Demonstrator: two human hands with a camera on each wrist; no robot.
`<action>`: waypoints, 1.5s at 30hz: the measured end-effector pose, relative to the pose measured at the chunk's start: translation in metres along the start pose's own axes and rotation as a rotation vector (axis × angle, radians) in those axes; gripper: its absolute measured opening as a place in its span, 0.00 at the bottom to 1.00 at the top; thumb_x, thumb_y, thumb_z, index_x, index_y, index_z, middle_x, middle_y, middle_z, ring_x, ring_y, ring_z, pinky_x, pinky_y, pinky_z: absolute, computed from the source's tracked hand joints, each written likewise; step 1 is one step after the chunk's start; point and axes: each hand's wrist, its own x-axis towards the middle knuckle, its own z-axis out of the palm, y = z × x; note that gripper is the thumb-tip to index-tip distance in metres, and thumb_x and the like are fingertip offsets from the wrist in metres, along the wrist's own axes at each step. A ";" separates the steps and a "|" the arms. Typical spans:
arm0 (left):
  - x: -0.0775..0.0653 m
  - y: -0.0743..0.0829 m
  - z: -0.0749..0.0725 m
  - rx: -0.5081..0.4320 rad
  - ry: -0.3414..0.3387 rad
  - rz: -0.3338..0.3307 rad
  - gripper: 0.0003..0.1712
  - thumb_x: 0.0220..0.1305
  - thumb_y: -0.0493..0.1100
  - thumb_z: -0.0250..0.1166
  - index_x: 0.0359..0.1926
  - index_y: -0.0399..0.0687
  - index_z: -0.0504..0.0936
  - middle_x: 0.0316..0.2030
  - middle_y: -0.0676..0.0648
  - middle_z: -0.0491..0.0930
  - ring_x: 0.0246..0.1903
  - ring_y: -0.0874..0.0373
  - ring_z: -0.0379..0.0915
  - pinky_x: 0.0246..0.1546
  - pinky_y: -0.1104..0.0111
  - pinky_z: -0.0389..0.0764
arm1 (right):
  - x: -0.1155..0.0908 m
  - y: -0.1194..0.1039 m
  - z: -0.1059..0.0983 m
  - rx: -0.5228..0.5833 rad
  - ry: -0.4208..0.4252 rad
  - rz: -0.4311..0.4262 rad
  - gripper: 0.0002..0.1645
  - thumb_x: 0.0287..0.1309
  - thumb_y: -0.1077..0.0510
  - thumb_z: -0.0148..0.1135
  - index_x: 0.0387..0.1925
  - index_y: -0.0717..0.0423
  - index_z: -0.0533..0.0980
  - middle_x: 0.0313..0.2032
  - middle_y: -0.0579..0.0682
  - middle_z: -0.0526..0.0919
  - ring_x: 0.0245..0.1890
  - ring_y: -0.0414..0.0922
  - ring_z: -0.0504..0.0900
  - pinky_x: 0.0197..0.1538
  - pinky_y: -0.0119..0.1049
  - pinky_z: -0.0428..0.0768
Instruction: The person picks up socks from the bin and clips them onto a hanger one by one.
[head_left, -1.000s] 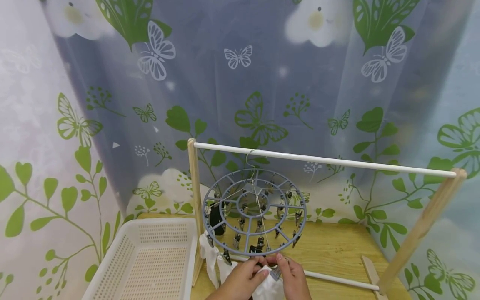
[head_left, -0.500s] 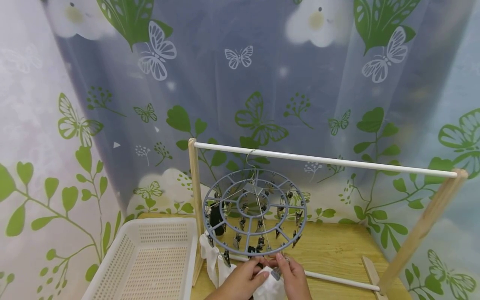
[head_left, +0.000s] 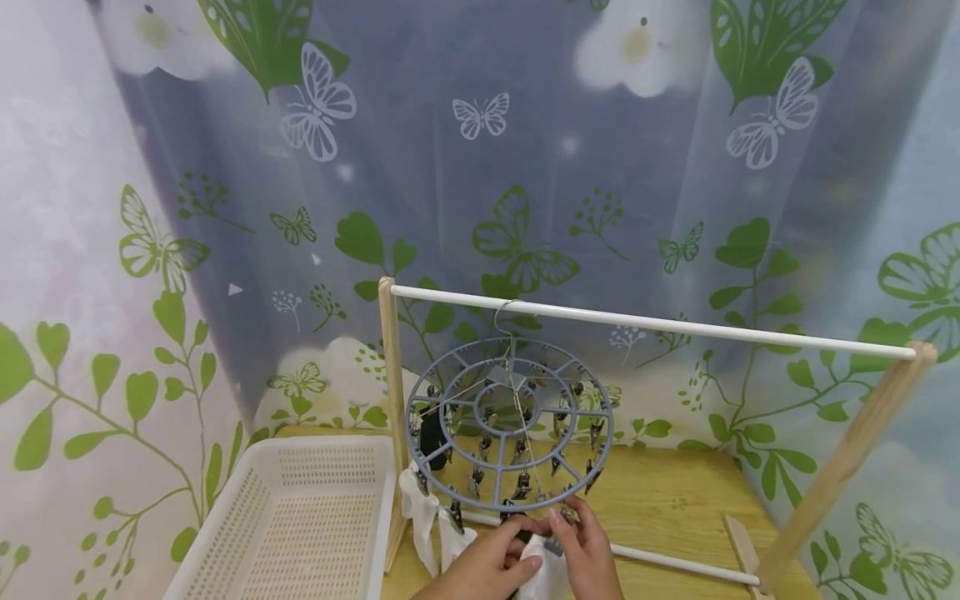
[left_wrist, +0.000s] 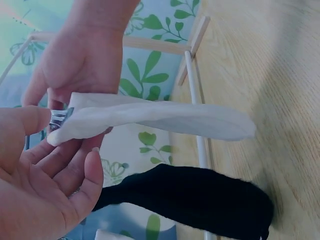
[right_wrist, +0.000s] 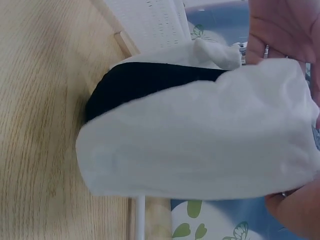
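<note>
A white sock (head_left: 543,575) with a small grey patch near its cuff is held at the front edge of the round grey clip hanger (head_left: 498,506). My left hand (head_left: 486,560) pinches the sock's cuff from the left. On the other side, my right hand (head_left: 589,554) has thumb and forefinger around a metal clip (head_left: 569,515), close beside the cuff. Below the cuff the sock (right_wrist: 200,140) hangs free in the right wrist view. A black sock (left_wrist: 185,200) hangs next to it in the left wrist view. Whether the clip grips the cuff is hidden by my fingers.
The hanger hooks onto a white rail (head_left: 652,321) between wooden posts. Other white socks (head_left: 422,512) and a black item (head_left: 432,437) hang at its left. A white perforated basket (head_left: 300,517) stands left of the rack on the wooden table (head_left: 667,492).
My right forefinger has risen and spread from the thumb, showing more of the metal clip. The sock's cuff has shifted slightly between my hands. The hanger stays nearly still.
</note>
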 end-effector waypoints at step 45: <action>-0.064 -0.018 -0.064 0.101 0.048 0.001 0.19 0.74 0.45 0.50 0.54 0.36 0.77 0.51 0.36 0.79 0.49 0.42 0.76 0.46 0.54 0.79 | 0.000 0.005 -0.008 0.058 0.114 -0.035 0.30 0.68 0.62 0.51 0.67 0.61 0.53 0.55 0.67 0.73 0.49 0.35 0.74 0.50 0.24 0.71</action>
